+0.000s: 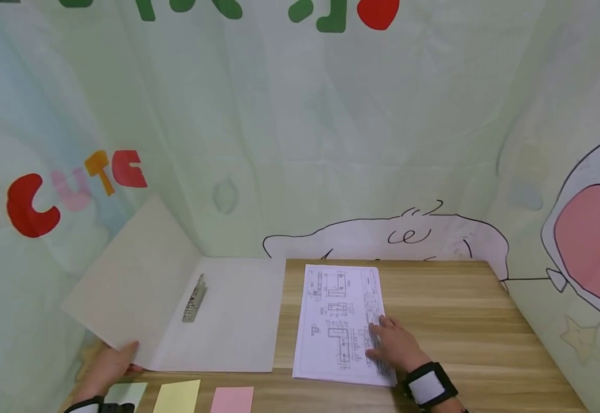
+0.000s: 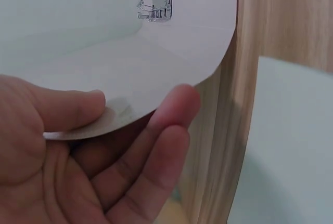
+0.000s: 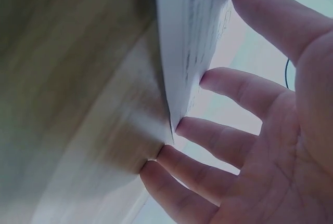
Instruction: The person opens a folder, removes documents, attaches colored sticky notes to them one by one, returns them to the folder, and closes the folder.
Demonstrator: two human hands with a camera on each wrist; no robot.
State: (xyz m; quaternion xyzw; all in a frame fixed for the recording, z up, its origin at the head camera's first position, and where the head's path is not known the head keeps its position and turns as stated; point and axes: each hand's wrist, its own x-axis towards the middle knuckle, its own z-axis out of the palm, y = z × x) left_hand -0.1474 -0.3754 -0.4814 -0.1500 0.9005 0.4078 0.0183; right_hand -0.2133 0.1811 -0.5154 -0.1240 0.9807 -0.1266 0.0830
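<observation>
A white file folder (image 1: pixel 238 321) lies opened on the left of the table, its left cover (image 1: pixel 135 275) raised at a slant. A metal clip (image 1: pixel 194 299) is fixed near the fold. At the lower edge of that cover, my left hand (image 1: pixel 109 367) pinches it, thumb on the inner face and fingers behind, as the left wrist view (image 2: pixel 125 151) shows. To the folder's right lies a stack of printed technical drawings (image 1: pixel 336 321). The spread fingers of my right hand (image 1: pixel 398 347) touch the stack's right side; in the right wrist view two fingertips (image 3: pixel 151 167) rest on the wood.
Along the table's front edge lie a green sheet (image 1: pixel 127 393), a yellow sheet (image 1: pixel 176 396) and a pink sheet (image 1: pixel 232 400). The wooden table (image 1: pixel 465 344) extends right of the stack. A printed curtain (image 1: pixel 331 143) hangs behind and at both sides.
</observation>
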